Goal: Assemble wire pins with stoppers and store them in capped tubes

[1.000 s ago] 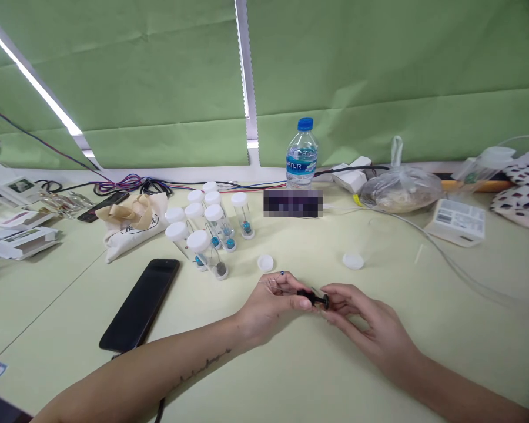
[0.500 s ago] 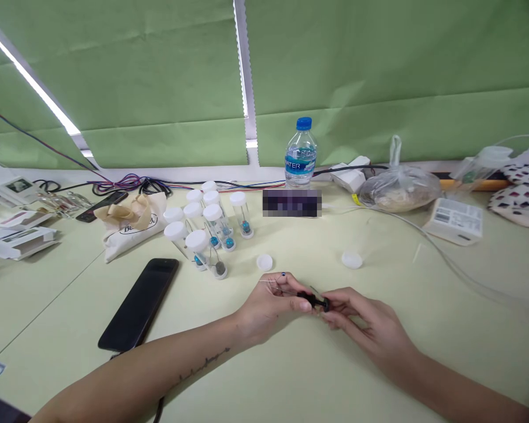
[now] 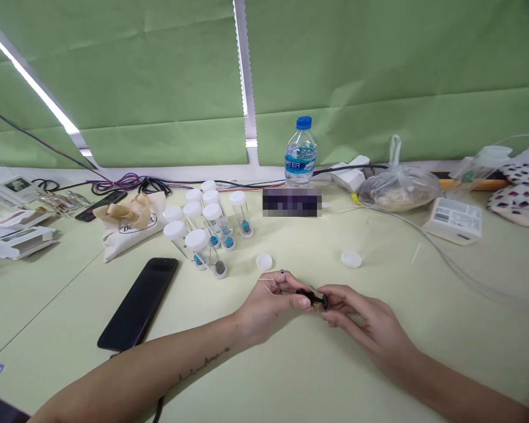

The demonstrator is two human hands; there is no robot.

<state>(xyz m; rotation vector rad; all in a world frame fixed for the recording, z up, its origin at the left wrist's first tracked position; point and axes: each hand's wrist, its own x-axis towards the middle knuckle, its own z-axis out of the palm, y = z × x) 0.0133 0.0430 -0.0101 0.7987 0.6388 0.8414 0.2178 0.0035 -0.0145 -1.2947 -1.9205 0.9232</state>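
Note:
My left hand (image 3: 262, 308) pinches a small black plunger-like piece (image 3: 309, 296) between thumb and fingers. Thin pale wires run along the left fingers, and a tiny blue bead (image 3: 282, 271) shows at the index finger; what it belongs to is unclear. At the piece's flanged right end, my right hand (image 3: 365, 320) is closed, thumb and fingertips meeting around it. A thin sliver shows just above, between the hands. Beyond the hands lie two white round caps, one to the left (image 3: 264, 262) and another cap (image 3: 351, 259) to the right.
Several clear tubes with white lids (image 3: 197, 239) stand left of centre, holding bent wires and mostly blue balls. A black phone (image 3: 139, 302) lies near my left forearm. Behind are a water bottle (image 3: 300, 154), a canvas pouch (image 3: 134, 226), a plastic bag (image 3: 401, 188) and a white box (image 3: 454, 220).
Both hands stay almost in place. The black piece has tilted slightly, and its flanged end shows a little more at the right fingertips.

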